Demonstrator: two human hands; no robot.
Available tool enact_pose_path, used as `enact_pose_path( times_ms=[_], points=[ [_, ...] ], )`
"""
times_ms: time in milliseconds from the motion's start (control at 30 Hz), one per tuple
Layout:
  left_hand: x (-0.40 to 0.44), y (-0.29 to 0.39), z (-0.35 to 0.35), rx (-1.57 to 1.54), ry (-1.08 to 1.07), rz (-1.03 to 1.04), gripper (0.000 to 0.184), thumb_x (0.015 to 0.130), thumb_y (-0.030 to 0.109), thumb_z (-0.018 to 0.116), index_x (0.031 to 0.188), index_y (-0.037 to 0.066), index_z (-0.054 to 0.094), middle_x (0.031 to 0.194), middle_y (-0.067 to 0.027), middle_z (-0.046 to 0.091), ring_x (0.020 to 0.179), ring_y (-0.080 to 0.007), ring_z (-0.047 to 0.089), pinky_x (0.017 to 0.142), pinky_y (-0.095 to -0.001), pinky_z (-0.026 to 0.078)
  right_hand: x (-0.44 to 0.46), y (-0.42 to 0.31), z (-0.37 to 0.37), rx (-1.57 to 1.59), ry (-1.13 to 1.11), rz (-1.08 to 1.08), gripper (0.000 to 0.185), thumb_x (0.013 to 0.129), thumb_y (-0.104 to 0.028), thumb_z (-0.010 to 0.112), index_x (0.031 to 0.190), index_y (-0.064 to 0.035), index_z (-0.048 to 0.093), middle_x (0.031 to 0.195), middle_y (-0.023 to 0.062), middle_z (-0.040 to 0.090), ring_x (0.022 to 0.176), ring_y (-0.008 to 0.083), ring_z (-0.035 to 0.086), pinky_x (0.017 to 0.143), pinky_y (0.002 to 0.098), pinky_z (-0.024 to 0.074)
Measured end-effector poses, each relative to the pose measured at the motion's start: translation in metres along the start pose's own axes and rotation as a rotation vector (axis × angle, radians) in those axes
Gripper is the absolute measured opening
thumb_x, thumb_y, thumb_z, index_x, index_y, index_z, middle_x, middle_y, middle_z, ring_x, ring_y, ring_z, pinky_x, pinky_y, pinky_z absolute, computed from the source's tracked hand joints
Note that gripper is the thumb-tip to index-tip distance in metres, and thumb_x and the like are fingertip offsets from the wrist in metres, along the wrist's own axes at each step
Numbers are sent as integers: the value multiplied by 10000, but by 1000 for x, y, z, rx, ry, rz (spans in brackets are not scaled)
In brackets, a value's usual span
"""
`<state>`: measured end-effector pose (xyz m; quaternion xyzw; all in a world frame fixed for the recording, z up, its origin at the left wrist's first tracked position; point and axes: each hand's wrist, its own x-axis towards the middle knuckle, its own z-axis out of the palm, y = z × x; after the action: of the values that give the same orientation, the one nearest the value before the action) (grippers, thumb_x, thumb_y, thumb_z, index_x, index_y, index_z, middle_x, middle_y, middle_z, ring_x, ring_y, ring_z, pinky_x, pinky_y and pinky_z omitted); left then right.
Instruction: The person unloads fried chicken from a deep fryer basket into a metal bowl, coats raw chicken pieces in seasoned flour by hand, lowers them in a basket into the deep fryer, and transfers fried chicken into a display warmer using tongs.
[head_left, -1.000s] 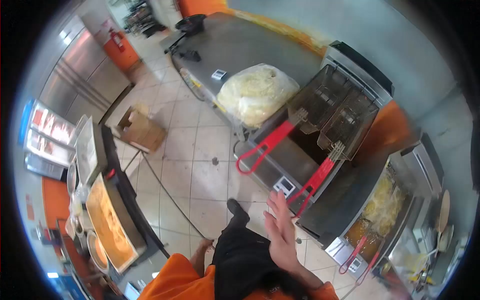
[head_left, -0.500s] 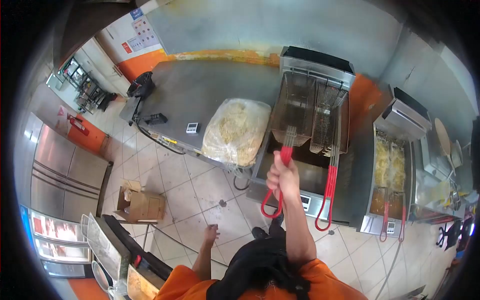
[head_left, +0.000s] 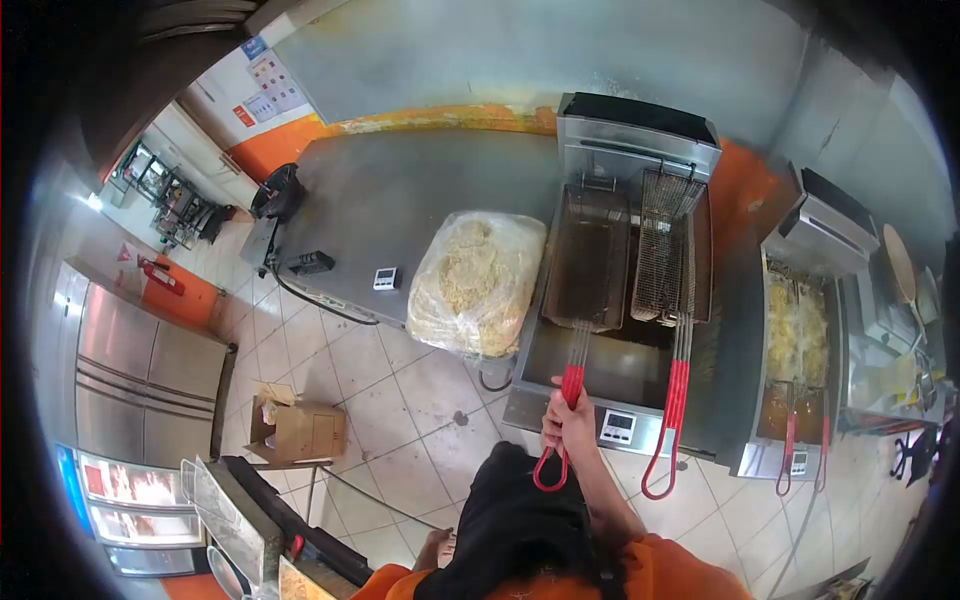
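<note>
Fingers of our left hand (head_left: 438, 549) are hanging well apart, grip unclear; our right hand (head_left: 571, 424), the nearer one, is clasping the red handle (head_left: 572, 386), and we're facing its basket (head_left: 590, 255) straight ahead at the fryer (head_left: 638, 140), long axis running away from us.

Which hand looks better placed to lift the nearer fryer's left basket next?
The right, probably: the right hand is closed around that basket's red handle, while the left hand hangs low, away from the fryer.

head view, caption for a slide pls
A right hand grips the red handle of a fryer basket, beside a bag of pale food on the counter.
</note>
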<state>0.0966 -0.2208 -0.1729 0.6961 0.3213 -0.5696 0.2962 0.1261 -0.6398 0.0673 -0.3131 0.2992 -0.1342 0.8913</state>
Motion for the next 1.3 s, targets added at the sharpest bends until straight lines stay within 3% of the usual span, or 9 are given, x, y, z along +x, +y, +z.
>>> enact_pose_path(
  times_ms=[167, 367, 500, 967, 1300],
  points=[
    [-8, 51, -7, -17, -17, 220, 478, 861, 371, 446, 1169, 8, 410, 1019, -165, 559, 762, -265, 561, 658, -439, 456, 24, 3, -2, 20, 57, 3, 319, 859, -245, 534, 1119, -126, 395, 557, -22, 301, 385, 67, 303, 333, 223, 258],
    [-4, 101, -36, -76, 34, 373, 502, 835, 366, 490, 1158, -12, 425, 1011, -170, 570, 727, -272, 592, 604, -401, 483, 39, 10, -2, -6, 91, 33, 318, 856, -254, 539, 1111, -124, 402, 565, -22, 304, 379, 70, 297, 335, 230, 268],
    [4, 123, -47, -32, 53, 316, 469, 830, 350, 512, 1129, -6, 449, 937, -154, 597, 691, -254, 598, 568, -382, 486, 37, 10, 4, 16, 104, 39, 334, 834, -209, 576, 1099, -117, 396, 560, -26, 313, 385, 73, 310, 340, 240, 291],
    [25, 142, -61, -13, -26, 322, 444, 824, 329, 525, 1115, -2, 476, 876, -135, 605, 629, -214, 593, 520, -347, 476, 27, 21, 14, -123, 119, -29, 293, 862, -94, 474, 1135, -94, 366, 546, -11, 304, 360, 78, 313, 311, 236, 284],
    [24, 160, -68, 40, -28, 361, 437, 834, 333, 495, 1112, -3, 476, 904, -136, 598, 634, -216, 591, 543, -360, 476, 28, 18, 7, -141, 121, -16, 285, 873, -111, 462, 1142, -104, 368, 550, -8, 307, 360, 76, 301, 312, 233, 279]
  ],
)
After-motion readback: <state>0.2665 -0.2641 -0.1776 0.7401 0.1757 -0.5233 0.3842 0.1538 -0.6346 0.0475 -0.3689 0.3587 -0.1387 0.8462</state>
